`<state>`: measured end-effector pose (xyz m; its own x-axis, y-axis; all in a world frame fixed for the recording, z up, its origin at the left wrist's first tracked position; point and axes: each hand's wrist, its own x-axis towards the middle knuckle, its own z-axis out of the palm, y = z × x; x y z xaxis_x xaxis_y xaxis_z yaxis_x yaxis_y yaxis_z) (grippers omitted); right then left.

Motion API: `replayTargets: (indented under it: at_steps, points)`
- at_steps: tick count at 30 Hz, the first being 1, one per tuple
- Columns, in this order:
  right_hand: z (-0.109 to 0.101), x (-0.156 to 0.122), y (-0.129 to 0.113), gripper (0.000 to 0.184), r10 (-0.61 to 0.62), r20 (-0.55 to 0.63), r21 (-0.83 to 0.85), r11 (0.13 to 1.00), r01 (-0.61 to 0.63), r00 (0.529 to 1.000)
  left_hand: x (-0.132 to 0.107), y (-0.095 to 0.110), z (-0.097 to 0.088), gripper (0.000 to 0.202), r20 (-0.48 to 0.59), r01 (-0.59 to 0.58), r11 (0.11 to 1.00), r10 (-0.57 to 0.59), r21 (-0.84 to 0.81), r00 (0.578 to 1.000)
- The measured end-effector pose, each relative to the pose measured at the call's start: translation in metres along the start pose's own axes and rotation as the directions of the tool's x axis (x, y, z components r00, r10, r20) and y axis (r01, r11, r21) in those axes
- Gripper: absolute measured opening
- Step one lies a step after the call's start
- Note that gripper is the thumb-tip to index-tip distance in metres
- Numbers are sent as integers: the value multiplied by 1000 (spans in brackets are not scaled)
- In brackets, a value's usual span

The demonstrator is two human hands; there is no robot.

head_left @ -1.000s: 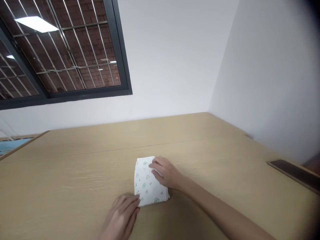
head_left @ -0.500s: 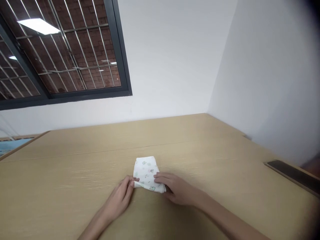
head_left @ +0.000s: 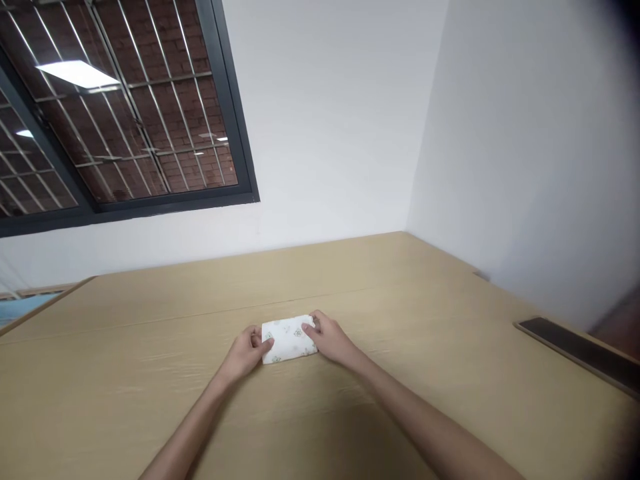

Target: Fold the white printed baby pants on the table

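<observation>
A folded white cloth (head_left: 286,341) with small printed figures is held between my two hands over the wooden table (head_left: 320,413). It is now a compact rectangle, wider than it is deep. My left hand (head_left: 246,353) grips its left edge, the thumb on top and the other fingers behind. At the right edge my right hand (head_left: 331,338) pinches it in the same way, thumb on the face. Whether the cloth's underside touches the table cannot be made out.
A dark inset strip (head_left: 575,353) runs along the table's right side. Behind the table rises a white wall (head_left: 330,133) with a barred, dark-framed window (head_left: 150,120) at the left. Something light blue (head_left: 23,307) lies past the left table edge.
The cloth has been folded from a taller shape into a shorter rectangle. My hands have moved up, away from me, and now hold it by both sides. The view has shifted slightly.
</observation>
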<state>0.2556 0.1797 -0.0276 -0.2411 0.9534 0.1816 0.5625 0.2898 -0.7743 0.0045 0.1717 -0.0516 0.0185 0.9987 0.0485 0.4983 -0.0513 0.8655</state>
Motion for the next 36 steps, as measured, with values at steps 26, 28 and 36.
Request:
replayTargets:
  at_steps: [26,28,36]
  points:
    - [45,-3,16,56,-420,130,-541,729,419,898,-23,6,58,79,145,-302,710,274,636,951]
    - [41,-3,18,58,-412,133,-541,732,414,902,-24,2,57,79,108,-285,691,289,664,951]
    - [33,-9,23,63,-352,141,-547,752,369,925,-25,-10,53,87,60,-230,663,269,713,961]
